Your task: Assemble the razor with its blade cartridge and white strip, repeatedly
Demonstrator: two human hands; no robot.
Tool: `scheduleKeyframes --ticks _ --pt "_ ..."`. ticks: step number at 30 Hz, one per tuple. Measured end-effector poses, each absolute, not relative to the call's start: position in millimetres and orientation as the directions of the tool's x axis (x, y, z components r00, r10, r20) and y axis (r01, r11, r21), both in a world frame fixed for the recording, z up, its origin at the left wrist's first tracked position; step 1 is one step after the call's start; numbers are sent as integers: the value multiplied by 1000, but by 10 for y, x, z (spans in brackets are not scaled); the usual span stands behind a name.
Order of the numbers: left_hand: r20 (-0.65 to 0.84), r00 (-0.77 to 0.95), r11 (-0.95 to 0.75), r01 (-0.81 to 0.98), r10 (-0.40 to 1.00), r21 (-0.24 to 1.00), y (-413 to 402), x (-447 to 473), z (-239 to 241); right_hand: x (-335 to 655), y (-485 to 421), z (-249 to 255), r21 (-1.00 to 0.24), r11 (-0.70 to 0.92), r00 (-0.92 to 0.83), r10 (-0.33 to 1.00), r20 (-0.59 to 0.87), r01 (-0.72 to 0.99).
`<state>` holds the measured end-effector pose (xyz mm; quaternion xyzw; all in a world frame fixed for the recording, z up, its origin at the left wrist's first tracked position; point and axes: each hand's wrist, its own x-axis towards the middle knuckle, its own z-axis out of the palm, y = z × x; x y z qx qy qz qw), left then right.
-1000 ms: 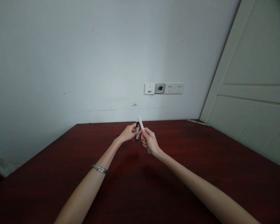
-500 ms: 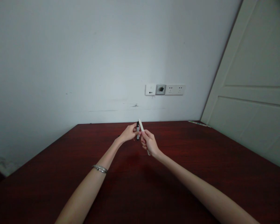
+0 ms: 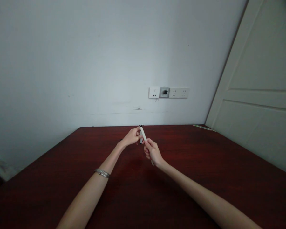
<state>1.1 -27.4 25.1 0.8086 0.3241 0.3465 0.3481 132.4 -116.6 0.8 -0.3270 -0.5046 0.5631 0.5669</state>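
My left hand (image 3: pixel 131 136), with a silver bracelet on its wrist, is closed on a small upright grey cylinder with black ends (image 3: pixel 140 141). The cylinder's exact kind is too small to make out. In my right hand (image 3: pixel 153 154) is a slim white stick (image 3: pixel 143 134), gripped in the fist and tilted up to the left. Its upper end crosses in front of the cylinder and hides part of it. Whether the two touch I cannot tell. A short lower end of the stick shows below the right fist.
Both arms reach over a dark red wooden table (image 3: pixel 124 197). Behind it is a white wall with a row of sockets (image 3: pixel 178 93). A pale door panel (image 3: pixel 257 105) stands at the right, and a thin light strip (image 3: pixel 203 127) lies near the table's back right corner.
My right hand and the white stick have moved slightly down toward me, so the stick's tip now overlaps the top of the cylinder. My left hand has hardly moved.
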Motion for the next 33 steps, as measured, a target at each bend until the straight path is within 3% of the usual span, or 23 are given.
scheduleKeyframes --ticks 7,14,19,33 --pt "341 565 -560 273 751 782 -291 27 246 1340 -1110 133 -898 247 -74 954 292 -364" --pt "352 534 -560 296 769 774 -289 32 272 1301 -1173 -88 -941 168 -149 964 219 -294" --pt "334 564 -558 287 755 779 -325 28 253 1311 -1139 51 -907 229 -91 957 277 -352" --pt "362 552 -575 276 751 770 -346 45 264 1327 -1160 59 -912 218 -73 963 258 -346"
